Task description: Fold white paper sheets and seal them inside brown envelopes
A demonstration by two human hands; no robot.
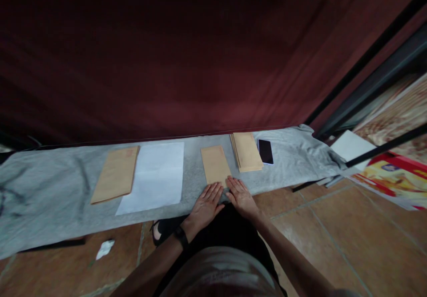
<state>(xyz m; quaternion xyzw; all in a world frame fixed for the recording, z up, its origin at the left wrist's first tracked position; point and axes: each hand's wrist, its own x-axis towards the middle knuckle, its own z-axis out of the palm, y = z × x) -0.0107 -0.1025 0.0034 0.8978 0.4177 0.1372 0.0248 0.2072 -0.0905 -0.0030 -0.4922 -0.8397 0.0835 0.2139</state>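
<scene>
The left hand (207,204) and right hand (242,196) are laid flat at lower centre, palms down, fingers loosely spread, nothing gripped. The fingertips are set on the near edge of a brown envelope (215,164) on the grey cloth (43,190). Both forearms are stretched forward. Just to the right, a stack of envelopes (247,151) and a phone (266,151) are seen. Left of centre, a white sheet (154,174) lies unfolded beside a second envelope (116,173), so little appears to be done.

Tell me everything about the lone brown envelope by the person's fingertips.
The brown envelope looks like plain kraft paper, rectangular, lying flat on the grey cloth. It sits between a white sheet and a stack of similar envelopes. The left hand and right hand reach its near edge with flat fingertips.
</scene>
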